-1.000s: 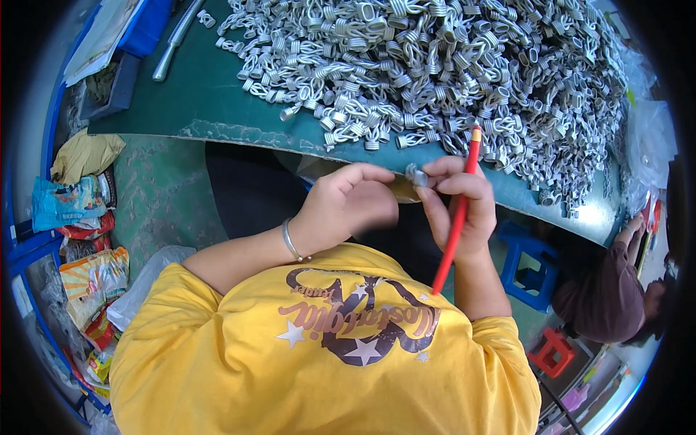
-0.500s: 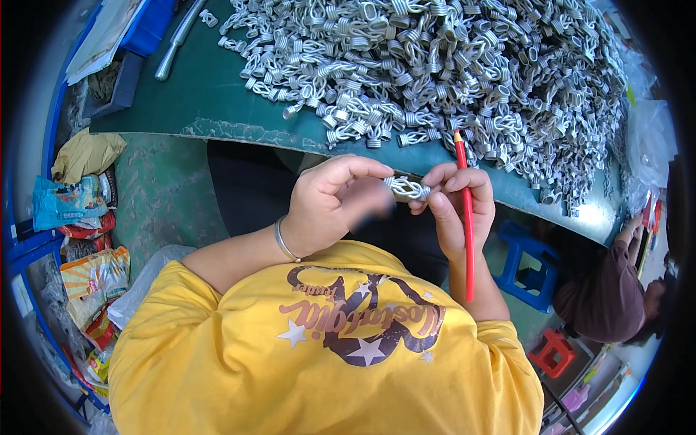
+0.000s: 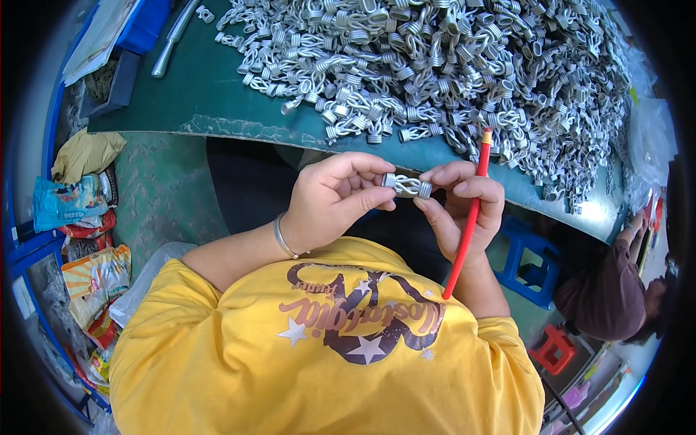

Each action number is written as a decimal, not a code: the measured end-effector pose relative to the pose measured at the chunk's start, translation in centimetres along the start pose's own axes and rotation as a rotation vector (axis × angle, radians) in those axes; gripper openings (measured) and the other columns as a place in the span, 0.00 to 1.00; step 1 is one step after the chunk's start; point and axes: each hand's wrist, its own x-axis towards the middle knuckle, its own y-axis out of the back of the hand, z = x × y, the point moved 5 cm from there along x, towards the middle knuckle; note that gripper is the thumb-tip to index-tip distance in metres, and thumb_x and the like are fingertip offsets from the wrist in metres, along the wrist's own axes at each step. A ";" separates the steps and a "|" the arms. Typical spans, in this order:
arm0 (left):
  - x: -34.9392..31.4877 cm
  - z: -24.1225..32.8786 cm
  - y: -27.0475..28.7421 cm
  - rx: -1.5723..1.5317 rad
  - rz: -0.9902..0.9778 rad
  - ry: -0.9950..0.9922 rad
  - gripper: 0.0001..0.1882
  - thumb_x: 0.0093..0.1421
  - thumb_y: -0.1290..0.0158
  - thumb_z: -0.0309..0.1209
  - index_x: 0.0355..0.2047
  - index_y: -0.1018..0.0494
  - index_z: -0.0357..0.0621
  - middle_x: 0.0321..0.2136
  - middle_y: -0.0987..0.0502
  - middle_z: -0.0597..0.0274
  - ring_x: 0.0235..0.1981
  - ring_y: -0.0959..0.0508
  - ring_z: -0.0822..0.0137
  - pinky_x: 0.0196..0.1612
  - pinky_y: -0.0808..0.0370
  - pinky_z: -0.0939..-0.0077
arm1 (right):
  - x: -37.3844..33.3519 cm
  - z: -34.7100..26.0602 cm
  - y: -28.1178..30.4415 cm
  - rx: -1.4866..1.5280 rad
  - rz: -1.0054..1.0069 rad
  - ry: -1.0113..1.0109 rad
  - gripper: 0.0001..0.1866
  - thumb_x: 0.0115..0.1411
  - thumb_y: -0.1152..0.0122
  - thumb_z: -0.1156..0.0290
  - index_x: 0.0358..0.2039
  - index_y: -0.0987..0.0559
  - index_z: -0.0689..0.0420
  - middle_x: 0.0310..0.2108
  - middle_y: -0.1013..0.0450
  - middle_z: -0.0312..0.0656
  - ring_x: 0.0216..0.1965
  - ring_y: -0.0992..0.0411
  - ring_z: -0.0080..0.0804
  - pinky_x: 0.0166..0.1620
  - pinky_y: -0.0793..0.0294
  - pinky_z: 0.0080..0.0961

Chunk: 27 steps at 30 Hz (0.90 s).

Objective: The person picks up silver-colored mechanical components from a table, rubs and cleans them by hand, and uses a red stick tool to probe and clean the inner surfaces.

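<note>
Between my hands, just off the table's near edge, is a small silvery metal piece [image 3: 407, 186] with ribbed ends and twisted open strands in its middle. My left hand [image 3: 335, 191] pinches its left end between thumb and fingers. The right end sits in the fingertips of my right hand [image 3: 464, 206]. That same hand also carries a long red pencil [image 3: 473, 217], slanting across the palm with its pale tip upward. A large heap of similar metal pieces [image 3: 435, 72] covers much of the table beyond my hands.
The green table [image 3: 167, 101] has a worn near edge. A metal rod-like tool [image 3: 168, 54] and a blue bin [image 3: 152, 25] are at far left. Packets [image 3: 94, 275] line the left side. A blue stool [image 3: 525, 261], a red stool [image 3: 554, 350] and another person [image 3: 602, 293] are at right.
The metal piece has been turned a little in my fingers, and my left thumb now lies against its end. The red pencil has tilted, its tip swinging right and its lower end left.
</note>
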 end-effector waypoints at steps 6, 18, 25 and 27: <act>0.0 -2.0 -0.6 -0.352 -0.074 0.344 0.11 0.55 0.50 0.22 0.40 0.33 0.32 0.28 0.25 0.56 0.27 0.23 0.69 0.31 0.24 0.81 | 0.1 -0.4 -0.3 0.027 -0.023 0.063 0.23 0.42 0.37 0.87 0.35 0.38 0.58 0.33 0.32 0.49 0.34 0.29 0.33 0.35 0.28 0.23; -0.2 -8.5 2.1 -0.177 0.077 0.618 0.15 0.54 0.50 0.22 0.43 0.34 0.32 0.36 0.26 0.53 0.35 0.24 0.66 0.37 0.25 0.79 | 4.1 -0.7 -1.2 -0.887 -0.374 0.284 0.11 0.40 0.46 0.77 0.29 0.30 0.59 0.33 0.28 0.45 0.27 0.32 0.38 0.29 0.32 0.28; 0.1 -5.4 0.0 -0.111 -0.068 0.431 0.12 0.55 0.51 0.20 0.41 0.33 0.30 0.35 0.26 0.55 0.36 0.24 0.67 0.40 0.26 0.79 | 4.9 -0.5 -2.4 -1.054 -0.498 0.283 0.09 0.42 0.47 0.74 0.28 0.31 0.57 0.25 0.35 0.41 0.25 0.34 0.36 0.27 0.34 0.29; 0.3 -4.5 -0.2 -0.077 -0.102 0.354 0.12 0.55 0.51 0.20 0.40 0.33 0.30 0.35 0.26 0.56 0.36 0.24 0.67 0.40 0.26 0.79 | 5.0 -0.8 -2.6 -1.080 -0.528 0.260 0.09 0.42 0.47 0.73 0.28 0.32 0.56 0.23 0.36 0.40 0.25 0.34 0.36 0.27 0.34 0.30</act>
